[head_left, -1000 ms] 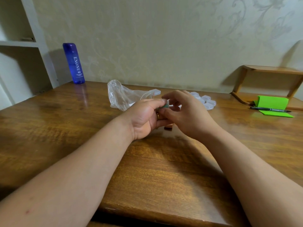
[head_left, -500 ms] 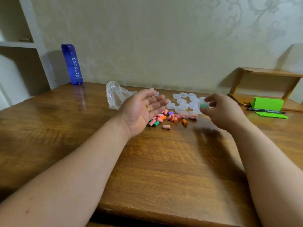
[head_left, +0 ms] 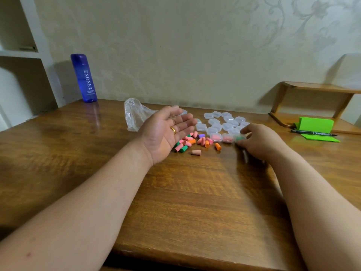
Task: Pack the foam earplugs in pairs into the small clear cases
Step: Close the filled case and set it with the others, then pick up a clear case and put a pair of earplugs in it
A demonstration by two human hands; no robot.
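Foam earplugs (head_left: 188, 142) lie heaped on the table (head_left: 195, 192); they look light, soft and springy, so pinch each gently across its middle. Right of the heap, your right grip (head_left: 259, 143) pinches a clear case (head_left: 239, 138) holding green plugs. Over the heap's left edge, your left grip (head_left: 164, 133) is released, palm up. Empty cases (head_left: 224, 122) sit behind the heap

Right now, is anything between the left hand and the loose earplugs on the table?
Nothing visible. The left hand is open, palm up, right at the loose earplugs; the plastic bag sits behind it, off the path.
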